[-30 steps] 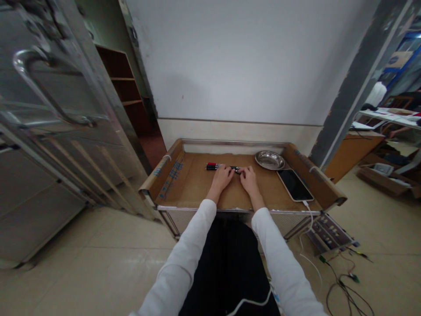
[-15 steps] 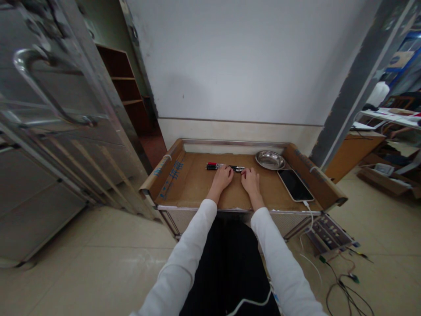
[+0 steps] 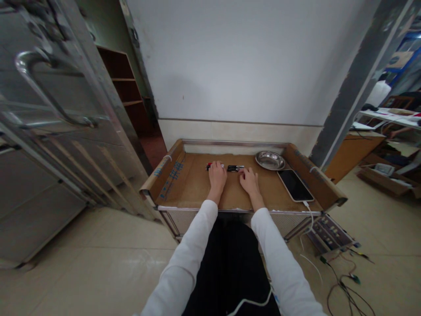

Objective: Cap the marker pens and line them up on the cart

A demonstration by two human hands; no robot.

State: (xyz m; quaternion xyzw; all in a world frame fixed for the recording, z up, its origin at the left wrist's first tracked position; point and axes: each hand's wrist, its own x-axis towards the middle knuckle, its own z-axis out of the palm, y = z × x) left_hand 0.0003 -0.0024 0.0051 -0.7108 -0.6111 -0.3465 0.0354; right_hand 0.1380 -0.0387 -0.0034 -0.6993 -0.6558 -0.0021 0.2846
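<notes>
Several pens (image 3: 234, 168), black with one red end showing at the left, lie side by side across the brown cardboard surface (image 3: 197, 188). My left hand (image 3: 217, 176) is over the left part of the pens, its fingers bent down and closed on them, hiding their middle. Beside the pens' right ends is my right hand (image 3: 249, 179), with thumb and fingers curved and slightly apart, the fingertips at or very near the pen ends. Whether they touch is too small to tell.
A round metal dish (image 3: 270, 160) stands at the back right. Nearer lies a phone (image 3: 295, 185) with a white cable (image 3: 311, 215) hanging off the front edge. Raised cardboard sides flank the surface. A device (image 3: 333, 237) and loose wires are on the floor at right; a metal door (image 3: 59, 145) stands left.
My left hand has moved left along the pens, uncovering their right part and covering more of the red end. My right hand has shifted slightly left.
</notes>
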